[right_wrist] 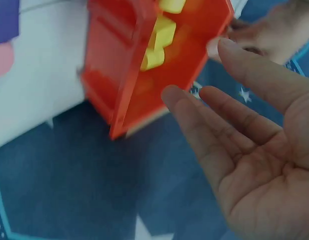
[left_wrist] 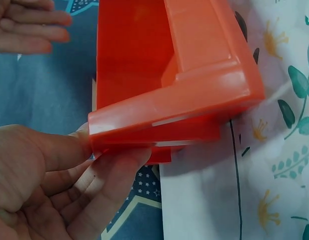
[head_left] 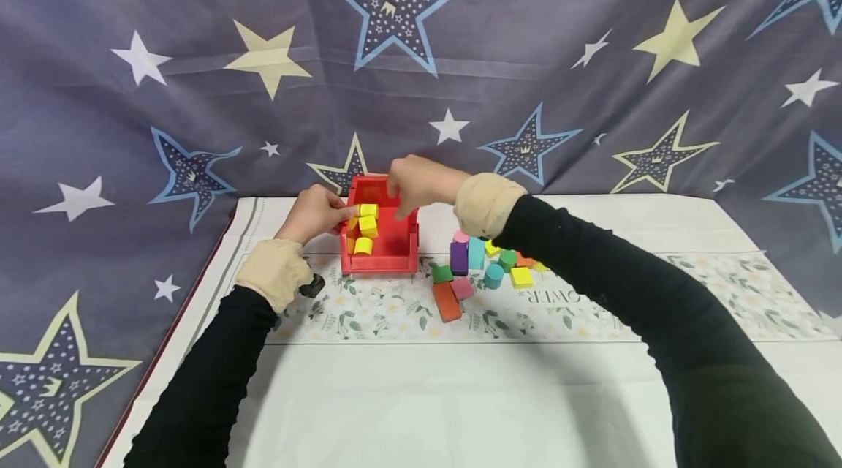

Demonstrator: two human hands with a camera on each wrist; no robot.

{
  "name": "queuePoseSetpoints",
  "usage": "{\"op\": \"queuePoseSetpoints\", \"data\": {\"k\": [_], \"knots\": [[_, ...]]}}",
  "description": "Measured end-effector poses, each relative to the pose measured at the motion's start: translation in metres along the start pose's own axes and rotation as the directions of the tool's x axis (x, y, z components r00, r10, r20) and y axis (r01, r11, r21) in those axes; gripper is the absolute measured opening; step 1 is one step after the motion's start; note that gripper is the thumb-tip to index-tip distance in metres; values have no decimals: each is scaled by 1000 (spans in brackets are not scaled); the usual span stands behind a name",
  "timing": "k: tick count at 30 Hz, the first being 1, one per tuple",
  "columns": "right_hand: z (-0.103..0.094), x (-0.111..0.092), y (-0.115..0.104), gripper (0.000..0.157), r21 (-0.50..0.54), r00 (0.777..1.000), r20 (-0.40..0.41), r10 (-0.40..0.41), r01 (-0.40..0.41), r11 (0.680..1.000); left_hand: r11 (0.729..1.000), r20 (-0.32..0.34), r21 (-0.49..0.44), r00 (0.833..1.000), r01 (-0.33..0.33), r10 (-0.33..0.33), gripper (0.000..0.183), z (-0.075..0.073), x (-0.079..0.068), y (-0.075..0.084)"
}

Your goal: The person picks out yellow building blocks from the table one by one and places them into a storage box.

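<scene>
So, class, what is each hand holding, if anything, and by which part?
The left hand grips the red box by its left rim; the right hand holds nothing.

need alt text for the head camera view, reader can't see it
A person's left hand grips the side of a red box holding yellow blocks, while the right hand hovers over its far right part. Mixed-colour blocks lie on the table to its right.

Curtained tabletop, kind of room unclear
We see star-printed fabric (head_left: 500,36) hanging behind a white table cover (head_left: 460,402) with a flowered band (head_left: 375,314).
</scene>
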State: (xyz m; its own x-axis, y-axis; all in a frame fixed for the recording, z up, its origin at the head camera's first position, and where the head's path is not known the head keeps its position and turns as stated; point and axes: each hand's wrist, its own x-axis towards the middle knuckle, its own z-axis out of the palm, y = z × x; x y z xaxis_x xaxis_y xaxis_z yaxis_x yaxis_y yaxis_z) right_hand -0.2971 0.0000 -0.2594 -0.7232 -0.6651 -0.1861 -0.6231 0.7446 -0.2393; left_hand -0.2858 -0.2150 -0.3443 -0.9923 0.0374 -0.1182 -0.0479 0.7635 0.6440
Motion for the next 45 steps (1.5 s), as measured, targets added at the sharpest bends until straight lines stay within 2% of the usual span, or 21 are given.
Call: {"op": "queuePoseSetpoints", "data": {"k": [7,11,15,20,27,35,45], "knots": [[-17,-23,20,41,85,999,-39,-15,18,996,1000,15,-15,1000,19,-19,31,-3,-1,-5],[-20,-37,33,39,95,998,-54,-34,39,995,1000,11,-14,1000,24,-24,31,-4,-1,-7],[-20,-49,42,40,116,998,-57,-14,21,993,999,10,-34,999,32,-31,31,-2,-1,-9],[-19,-66,56,41,135,998,-62,2,7,991,997,17,-59,999,45,-44,31,1,-1,-8],[-15,-94,77,41,132,997,-67,-24,33,991,999,-1,-43,1000,13,-13,30,4,1,-5],[-5,-122,98,39,127,1000,-24,-16,19,992,1000,-2,-4,1000,3,-3,30,1,2,-6],[5,-150,124,36,134,1000,0,-9,9,991,999,10,-27,1000,20,-20,31,1,0,-2]]}}
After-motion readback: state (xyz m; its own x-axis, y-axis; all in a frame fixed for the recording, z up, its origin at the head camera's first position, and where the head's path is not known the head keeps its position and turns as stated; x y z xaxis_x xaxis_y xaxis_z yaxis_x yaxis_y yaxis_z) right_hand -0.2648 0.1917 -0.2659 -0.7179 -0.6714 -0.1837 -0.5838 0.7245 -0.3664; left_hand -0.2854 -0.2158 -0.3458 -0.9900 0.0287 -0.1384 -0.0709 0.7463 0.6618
